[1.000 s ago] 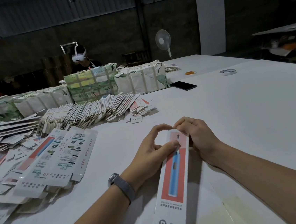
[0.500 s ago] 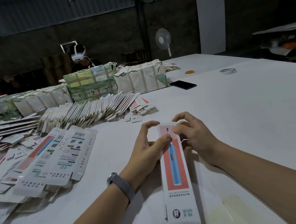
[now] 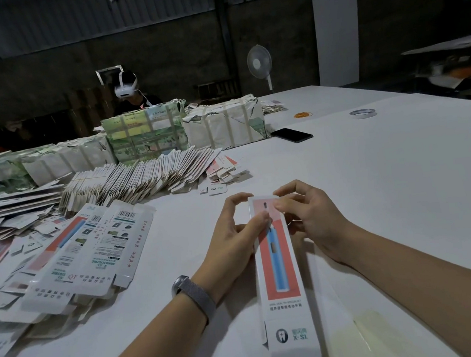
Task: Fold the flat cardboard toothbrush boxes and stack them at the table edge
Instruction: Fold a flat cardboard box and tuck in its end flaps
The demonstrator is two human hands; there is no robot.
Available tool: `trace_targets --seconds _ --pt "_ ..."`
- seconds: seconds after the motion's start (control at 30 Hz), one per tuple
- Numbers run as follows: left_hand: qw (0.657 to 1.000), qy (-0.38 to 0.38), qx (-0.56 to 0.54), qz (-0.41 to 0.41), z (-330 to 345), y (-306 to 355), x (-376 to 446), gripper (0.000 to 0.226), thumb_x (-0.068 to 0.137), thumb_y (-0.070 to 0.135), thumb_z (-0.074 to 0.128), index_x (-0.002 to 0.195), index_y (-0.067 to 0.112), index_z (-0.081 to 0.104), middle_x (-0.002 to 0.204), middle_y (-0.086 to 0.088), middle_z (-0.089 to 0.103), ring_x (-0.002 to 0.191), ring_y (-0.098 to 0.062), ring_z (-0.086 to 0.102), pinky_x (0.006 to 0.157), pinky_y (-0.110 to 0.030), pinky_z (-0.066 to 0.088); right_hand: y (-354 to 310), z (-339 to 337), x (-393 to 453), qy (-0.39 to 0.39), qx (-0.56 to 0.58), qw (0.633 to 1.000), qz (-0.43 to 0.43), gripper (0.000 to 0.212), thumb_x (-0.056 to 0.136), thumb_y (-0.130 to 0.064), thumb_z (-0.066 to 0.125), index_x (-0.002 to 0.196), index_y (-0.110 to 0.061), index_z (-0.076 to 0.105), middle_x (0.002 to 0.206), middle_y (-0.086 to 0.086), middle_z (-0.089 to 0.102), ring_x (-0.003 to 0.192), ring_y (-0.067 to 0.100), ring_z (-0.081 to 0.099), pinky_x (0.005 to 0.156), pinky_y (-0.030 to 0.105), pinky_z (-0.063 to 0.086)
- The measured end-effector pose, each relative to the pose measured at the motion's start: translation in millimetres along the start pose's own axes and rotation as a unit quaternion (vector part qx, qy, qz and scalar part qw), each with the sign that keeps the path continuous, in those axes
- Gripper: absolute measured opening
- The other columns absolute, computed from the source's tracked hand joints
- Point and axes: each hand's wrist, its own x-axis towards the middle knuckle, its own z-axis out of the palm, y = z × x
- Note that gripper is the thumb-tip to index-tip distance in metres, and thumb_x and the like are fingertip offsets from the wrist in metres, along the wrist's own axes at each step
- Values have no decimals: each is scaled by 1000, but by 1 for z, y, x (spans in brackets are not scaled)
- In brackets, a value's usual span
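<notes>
Toothbrush box (image 3: 279,263) folded up, lying lengthwise over the white table (image 3: 388,179), far end pinched between left hand (image 3: 236,236) and right hand (image 3: 309,217), near end seemingly lifted, hard to tell. Left thumb on the printed top face, fingers curled at the side; right fingertips on the far corner. Flat unfolded boxes (image 3: 90,248) piled well to the left.

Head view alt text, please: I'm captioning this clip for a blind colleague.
Two bare hands hold the far end of a long white toothbrush box with a red and blue panel on a white table, the left hand and right hand pinching it. Flat unfolded boxes lie spread at left, wrapped bundles behind.
</notes>
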Motion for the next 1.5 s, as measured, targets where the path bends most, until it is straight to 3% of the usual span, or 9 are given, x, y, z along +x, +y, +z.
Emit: trace_targets --seconds 0.13,0.33,0.47,0.53,0.63,0.77,1.0,1.27,1.5 --pt "1000 7 -9 2 -2 -1 2 41 85 48 67 117 36 44 93 -10 79 79 -31 77 69 -34 61 0 5 -3 19 -36 999 -32 9 100 -24 58 93 -28 60 87 0 73 72 23 73 65 37 60" --pt "997 64 -29 15 0 -6 4 50 84 49 69 120 28 40 84 -15 78 73 -34 76 62 -34 61 0 12 -8 42 -241 960 -139 11 93 -44 63 99 -47 54 111 -19 57 86 10 67 69 18 58" --pt "991 107 -71 28 -2 -6 7 59 82 54 77 119 26 41 85 -12 78 67 -31 76 54 -33 59 -13 10 -14 -65 -410 902 -121 77 69 -71 60 137 -36 51 117 -18 44 95 4 58 84 24 53" --pt "991 114 -62 37 -5 -6 8 50 84 56 67 116 27 42 75 -6 77 51 -19 70 44 -25 53 -19 14 -17 -84 -481 864 -121 85 74 -68 62 147 -31 39 122 -14 39 103 8 56 91 33 53" --pt "992 112 -24 45 -8 -12 10 48 84 60 54 120 30 41 60 -1 68 39 -13 55 37 -22 43 -26 18 -21 -61 -528 841 -100 83 71 -65 54 144 -28 41 129 -8 43 107 17 56 90 37 51" --pt "995 95 -21 34 -10 -15 10 38 86 59 51 121 47 42 77 -14 73 41 -19 52 40 -27 44 -40 0 -22 -24 -595 799 -82 51 79 -55 59 120 -25 56 111 -6 53 94 20 56 75 35 46" --pt "994 99 -31 36 -7 -14 11 17 106 32 48 111 48 53 66 -12 67 41 -21 51 44 -26 39 -61 -143 -54 68 -680 729 39 27 85 -51 55 97 -27 53 98 -6 55 83 19 53 59 31 33" --pt "995 96 -18 24 -19 -30 25 17 104 30 54 113 40 65 62 -18 63 38 -19 47 50 -31 39 -70 -324 -116 226 -732 616 185 34 89 -40 54 121 -30 56 124 1 57 113 25 52 82 34 46" --pt "998 67 -17 -1 -17 -27 23 14 103 26 56 107 27 69 62 -24 60 39 -26 44 48 -32 39 -59 -331 -111 298 -784 513 185 42 92 -34 51 134 -30 50 139 1 44 124 27 39 99 44 36"
